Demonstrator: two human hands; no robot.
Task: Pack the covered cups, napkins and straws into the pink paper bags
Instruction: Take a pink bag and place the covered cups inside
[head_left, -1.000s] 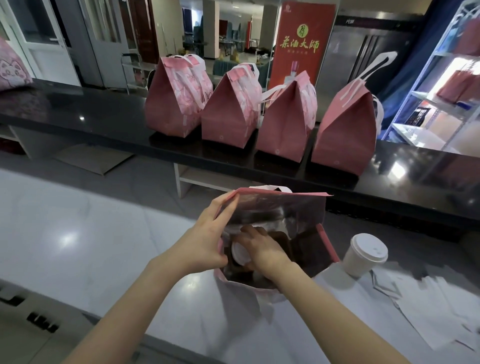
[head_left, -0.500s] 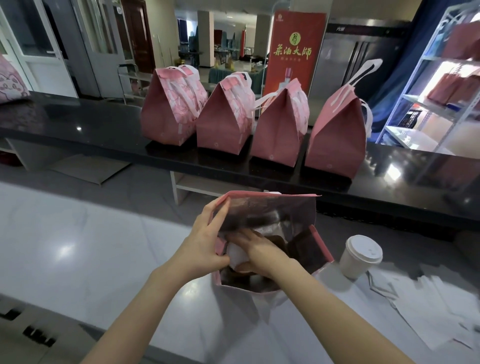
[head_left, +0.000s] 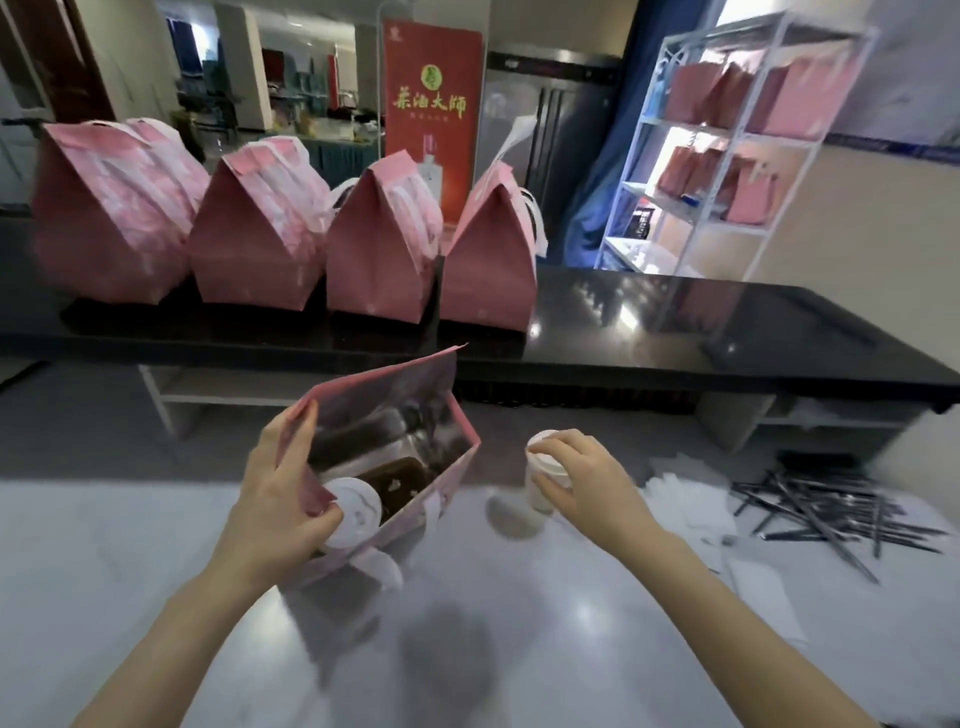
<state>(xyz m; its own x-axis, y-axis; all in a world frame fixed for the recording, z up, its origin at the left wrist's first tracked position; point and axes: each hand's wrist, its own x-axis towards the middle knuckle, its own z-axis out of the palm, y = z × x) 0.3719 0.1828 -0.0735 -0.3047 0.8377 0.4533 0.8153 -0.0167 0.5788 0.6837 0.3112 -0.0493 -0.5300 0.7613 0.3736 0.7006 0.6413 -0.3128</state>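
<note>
An open pink paper bag (head_left: 415, 410) stands on the white counter in front of me. My left hand (head_left: 280, 499) grips its near-left rim and holds it open. Inside the bag sits one white covered cup (head_left: 356, 512) in a brown cardboard holder (head_left: 402, 480). To the right of the bag, my right hand (head_left: 582, 480) is closed around a second white covered cup (head_left: 540, 478) standing on the counter. White napkins (head_left: 691, 506) lie further right, and beside them a pile of dark wrapped straws (head_left: 826, 512).
Several closed pink bags (head_left: 260, 234) stand in a row on the black counter (head_left: 675, 332) behind. A white shelf rack (head_left: 727, 156) with more pink bags stands at the back right. A red banner (head_left: 431, 98) hangs behind.
My right hand came out of the bag, moved right and took hold of the cup on the counter. My view swung to the right, bringing the straws into sight. My left hand stays on the bag's rim.
</note>
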